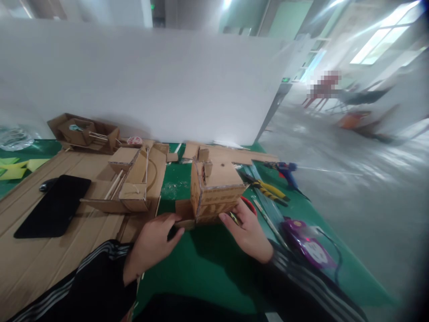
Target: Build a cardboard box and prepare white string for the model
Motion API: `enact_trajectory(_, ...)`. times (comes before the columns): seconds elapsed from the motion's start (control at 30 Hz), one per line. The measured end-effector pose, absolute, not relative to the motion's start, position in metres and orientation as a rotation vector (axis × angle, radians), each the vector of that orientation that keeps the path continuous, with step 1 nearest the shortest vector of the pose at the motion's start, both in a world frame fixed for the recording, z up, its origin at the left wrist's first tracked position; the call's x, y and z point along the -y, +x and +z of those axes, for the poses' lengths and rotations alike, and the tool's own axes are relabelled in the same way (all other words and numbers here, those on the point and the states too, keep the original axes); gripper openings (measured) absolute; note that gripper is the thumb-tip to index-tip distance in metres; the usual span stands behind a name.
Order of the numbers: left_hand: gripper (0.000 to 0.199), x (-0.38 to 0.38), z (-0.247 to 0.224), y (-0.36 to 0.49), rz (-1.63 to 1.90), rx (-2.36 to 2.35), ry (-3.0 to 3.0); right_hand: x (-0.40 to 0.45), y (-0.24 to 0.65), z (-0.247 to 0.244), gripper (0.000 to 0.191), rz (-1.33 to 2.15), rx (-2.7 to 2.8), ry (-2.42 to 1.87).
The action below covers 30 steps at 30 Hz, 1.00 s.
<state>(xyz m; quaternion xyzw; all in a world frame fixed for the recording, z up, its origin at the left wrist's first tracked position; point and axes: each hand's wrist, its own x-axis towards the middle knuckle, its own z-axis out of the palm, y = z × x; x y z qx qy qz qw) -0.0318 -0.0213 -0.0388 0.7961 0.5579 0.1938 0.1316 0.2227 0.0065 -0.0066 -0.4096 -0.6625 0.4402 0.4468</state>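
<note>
Well, the cardboard box point(217, 192) looks boxy with rough edges

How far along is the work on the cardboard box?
The cardboard box seems mostly formed, with walls and top joined. In hand: the left hand holds the low cardboard piece beside it, the right hand the box. Perhaps left: the open gap in its top.

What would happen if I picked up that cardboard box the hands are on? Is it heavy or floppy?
The cardboard box is probably light for its size, since its walls look thin. It should feel fairly stiff, because its flat sides stand up straight, but squeezing hard might dent it. The low piece by the left hand sticks out, so it may bend if bumped.
</note>
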Motion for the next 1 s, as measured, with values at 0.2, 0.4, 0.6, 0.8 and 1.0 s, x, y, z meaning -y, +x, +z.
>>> enact_trajectory(0.2, 0.021, 0.021, -0.039, -0.031, 0.588, -1.605, 2.319, -0.007, 0.223, -0.007, 0.024, 1.102, 1.629, -1.015)
enact_trajectory(0.4, 0.023, 0.021, -0.044, -0.029, 0.598, -1.629, 2.342, -0.007, 0.223, -0.007, 0.027, 1.097, 1.622, -1.019)
enact_trajectory(0.6, 0.026, 0.021, -0.046, -0.028, 0.605, -1.636, 2.355, -0.006, 0.223, -0.008, 0.026, 1.099, 1.620, -1.016)
enact_trajectory(0.8, 0.028, 0.020, -0.043, -0.027, 0.660, -1.618, 2.282, -0.007, 0.223, -0.007, 0.023, 1.089, 1.634, -1.010)
enact_trajectory(1.0, 0.028, 0.022, -0.031, -0.030, 0.750, -1.598, 2.068, -0.006, 0.223, -0.009, 0.023, 1.091, 1.620, -1.015)
